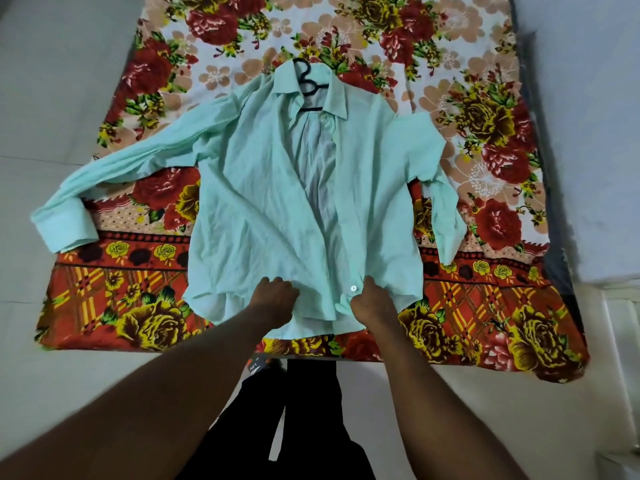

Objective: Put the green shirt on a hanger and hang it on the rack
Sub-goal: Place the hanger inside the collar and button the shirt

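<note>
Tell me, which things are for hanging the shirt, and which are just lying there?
For the job:
green shirt
black hanger
left hand and right hand, both gripping the shirt's hem

Just lying there:
flowered sheet

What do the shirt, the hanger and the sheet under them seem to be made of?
The shirt looks like thin woven cloth, probably cotton, matte; it creases finely. The hanger is black, thin and smooth: plastic or coated wire, unclear. The sheet is matte printed fabric that drapes softly at its edges.
</note>
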